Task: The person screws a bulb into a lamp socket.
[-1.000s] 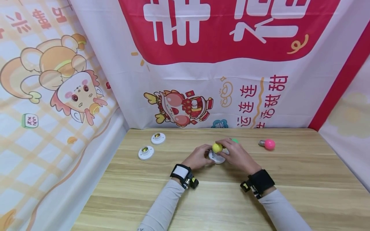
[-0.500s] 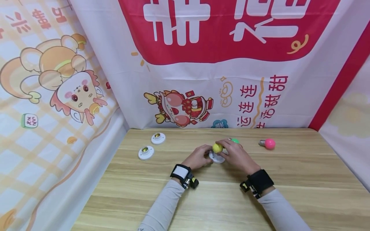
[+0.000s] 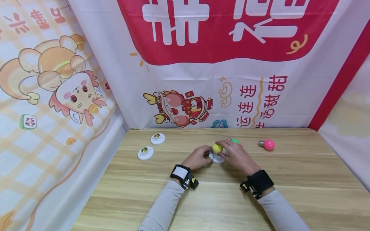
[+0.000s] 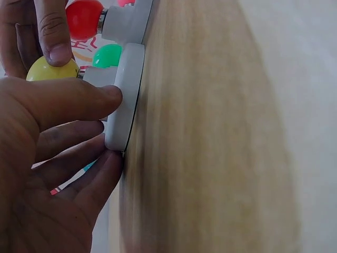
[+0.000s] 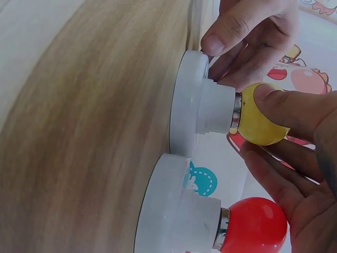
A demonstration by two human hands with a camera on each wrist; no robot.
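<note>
In the head view, a wood-grain table [image 3: 185, 208] meets printed cloth [image 3: 185, 72]. The yellow bulb [image 3: 217, 148] stands upright on a white socket [image 3: 216, 158] between the left hand [image 3: 198, 157] and right hand [image 3: 237, 155]. A green bulb [image 3: 234, 141] shows just beyond the right hand, a pink bulb [image 3: 269, 144] farther right, two more sockets [image 3: 145, 153] well left.

In the left wrist view, the left thumb and fingers grip the socket's rim.

In the right wrist view, the bulb's metal neck shows above the socket; the right thumb and fingers pinch its round globe. A red bulb [image 5: 256, 225] stands just beside.
</note>
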